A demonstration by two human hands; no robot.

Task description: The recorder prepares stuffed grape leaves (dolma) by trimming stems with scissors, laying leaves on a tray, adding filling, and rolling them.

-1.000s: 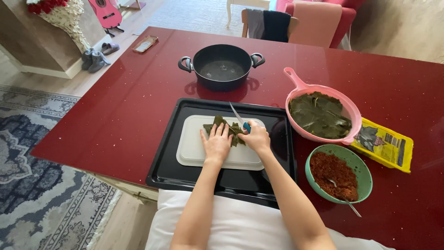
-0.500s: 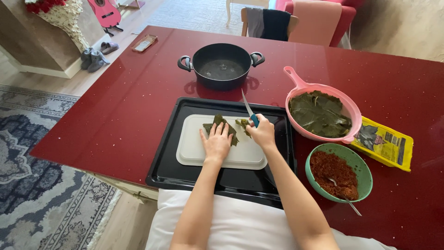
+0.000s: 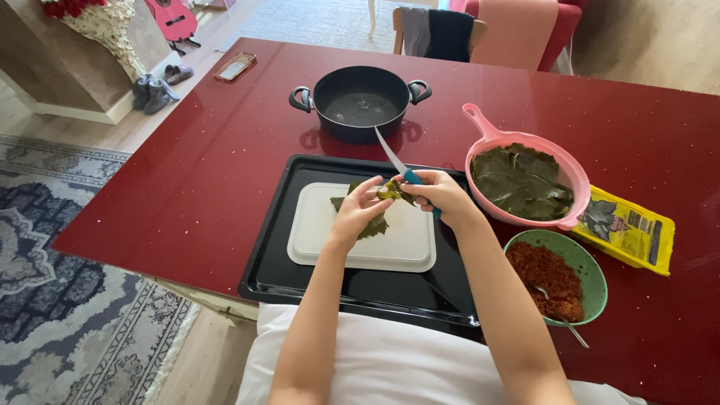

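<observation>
**Red table, leaf-trimming station**

Dark red tabletop [image 3: 187, 180], glossy, bearing a black tray [image 3: 277, 255] with a white cutting board [image 3: 360, 251] on it.

- Leaf piece [image 3: 391, 190]: small, green, raised above the board, pinched between both hands.
- Left hand [image 3: 358, 211]: fingertips closed on the piece.
- Right hand [image 3: 442, 193]: closed around a blue-handled knife [image 3: 393, 160], blade angled toward the pot.
- Flat leaf [image 3: 371, 222]: on the board under the left hand.
- Black pot [image 3: 360, 105]: beyond the tray.
- Pink colander [image 3: 525, 180] of leaves, green bowl [image 3: 592, 274] of red filling, yellow packet [image 3: 626, 229]: to the right.

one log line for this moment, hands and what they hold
left hand: pinching leaf piece | right hand: holding knife, blade up | below: cutting board, leaf
</observation>
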